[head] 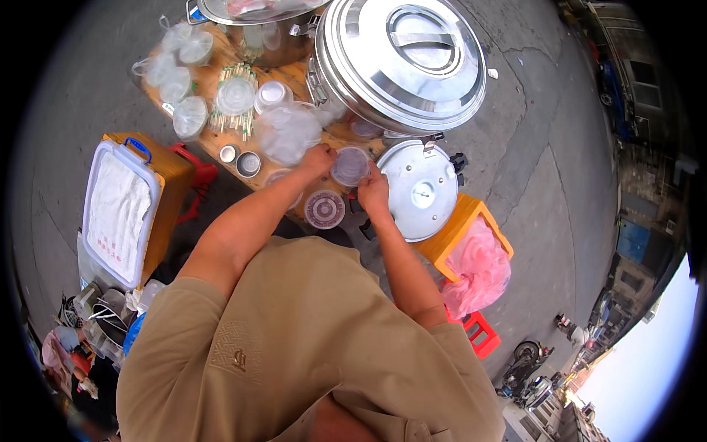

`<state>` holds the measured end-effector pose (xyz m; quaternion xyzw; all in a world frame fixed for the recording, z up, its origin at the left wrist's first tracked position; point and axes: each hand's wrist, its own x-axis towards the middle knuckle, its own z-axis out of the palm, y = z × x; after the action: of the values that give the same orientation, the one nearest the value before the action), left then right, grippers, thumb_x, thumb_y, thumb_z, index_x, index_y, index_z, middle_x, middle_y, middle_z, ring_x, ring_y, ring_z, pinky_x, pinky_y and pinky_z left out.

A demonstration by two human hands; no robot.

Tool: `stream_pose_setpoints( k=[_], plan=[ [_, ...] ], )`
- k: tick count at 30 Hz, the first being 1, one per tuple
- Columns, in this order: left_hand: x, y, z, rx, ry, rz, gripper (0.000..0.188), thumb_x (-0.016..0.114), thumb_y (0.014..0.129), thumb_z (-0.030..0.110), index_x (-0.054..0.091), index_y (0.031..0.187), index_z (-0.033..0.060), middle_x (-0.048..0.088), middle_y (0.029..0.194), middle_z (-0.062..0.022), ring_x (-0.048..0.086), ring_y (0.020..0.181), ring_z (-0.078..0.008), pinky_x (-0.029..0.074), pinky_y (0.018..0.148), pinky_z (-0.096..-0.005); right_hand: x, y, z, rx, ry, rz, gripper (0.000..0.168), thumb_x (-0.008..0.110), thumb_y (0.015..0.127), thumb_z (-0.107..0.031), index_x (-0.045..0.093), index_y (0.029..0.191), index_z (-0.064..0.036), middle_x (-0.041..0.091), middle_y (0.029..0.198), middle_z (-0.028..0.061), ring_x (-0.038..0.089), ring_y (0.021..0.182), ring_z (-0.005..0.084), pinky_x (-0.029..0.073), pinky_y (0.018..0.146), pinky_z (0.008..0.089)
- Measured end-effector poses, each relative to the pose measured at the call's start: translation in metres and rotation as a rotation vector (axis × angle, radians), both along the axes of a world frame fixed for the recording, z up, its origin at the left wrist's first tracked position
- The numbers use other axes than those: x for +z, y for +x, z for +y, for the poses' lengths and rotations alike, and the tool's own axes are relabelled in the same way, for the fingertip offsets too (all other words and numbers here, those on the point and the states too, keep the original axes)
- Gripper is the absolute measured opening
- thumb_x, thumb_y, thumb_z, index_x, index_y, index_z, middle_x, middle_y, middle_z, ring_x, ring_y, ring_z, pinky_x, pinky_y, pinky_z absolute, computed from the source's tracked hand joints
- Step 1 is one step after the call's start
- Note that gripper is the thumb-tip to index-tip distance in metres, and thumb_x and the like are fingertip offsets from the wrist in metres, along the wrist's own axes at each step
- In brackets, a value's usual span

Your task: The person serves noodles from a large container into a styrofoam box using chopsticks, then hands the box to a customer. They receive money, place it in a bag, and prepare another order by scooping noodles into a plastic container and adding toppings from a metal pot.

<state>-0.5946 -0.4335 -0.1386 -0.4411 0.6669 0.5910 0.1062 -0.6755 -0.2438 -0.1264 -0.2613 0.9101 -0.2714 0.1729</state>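
A round clear plastic bowl (pixel 350 167) with dark contents sits on a wooden table (pixel 218 131), between my hands. My left hand (pixel 318 159) is at its upper left rim, with the fingers curled; whether they grip anything is hidden. On the opposite side, my right hand (pixel 374 190) holds the bowl by its rim. A similar lidded bowl (pixel 324 209) stands closer to my body, and my left forearm partly covers another plastic container (pixel 278 177). Just beyond my left hand lies a clear plastic bag (pixel 288 132) of thin round pieces, perhaps lids.
A large steel pot (pixel 406 61) and a round metal lid (pixel 421 190) stand at the right. Wrapped chopsticks (pixel 243 124), bagged bowls (pixel 190 117) and small tins (pixel 248 164) occupy the left. Crates flank the table; pink plastic bags (pixel 479 265) spill from the right one (pixel 433 251).
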Motion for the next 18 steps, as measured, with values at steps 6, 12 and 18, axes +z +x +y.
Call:
stream_pose_setpoints(
  k=[6,12,18],
  plan=[
    [-0.025,0.01,0.0,-0.111,-0.278,0.025,0.036,0.048,0.098,0.028,0.068,0.1,-0.0023,0.072,0.084,-0.0253,0.073,0.08,-0.0397,0.057,0.075,-0.0487,-0.005,0.003,0.007,0.074,-0.032,-0.057,0.056,0.056,0.092,-0.008,0.05,0.147,-0.009,0.063,0.098,0.0217,0.066,0.083,0.0343,0.056,0.078,0.0436],
    [-0.055,0.02,0.003,-0.129,0.058,0.091,0.029,0.051,0.104,0.024,0.06,0.102,-0.0036,0.068,0.08,-0.0159,0.067,0.072,-0.0237,0.053,0.064,-0.0387,-0.024,0.004,0.019,-0.187,-0.292,-0.7,0.069,0.057,0.098,0.001,0.03,0.159,-0.015,0.062,0.087,0.0051,0.063,0.074,0.0124,0.055,0.067,0.0286],
    [-0.028,0.032,0.013,0.083,0.289,0.113,0.03,0.069,0.086,-0.001,0.061,0.115,-0.0014,0.071,0.089,-0.0125,0.068,0.078,-0.0209,0.056,0.07,-0.0335,-0.028,0.007,0.024,-0.096,-0.401,-0.749,0.092,0.078,0.085,-0.006,0.026,0.16,-0.015,0.065,0.086,0.0034,0.063,0.08,0.0132,0.053,0.076,0.0303]
  ],
)
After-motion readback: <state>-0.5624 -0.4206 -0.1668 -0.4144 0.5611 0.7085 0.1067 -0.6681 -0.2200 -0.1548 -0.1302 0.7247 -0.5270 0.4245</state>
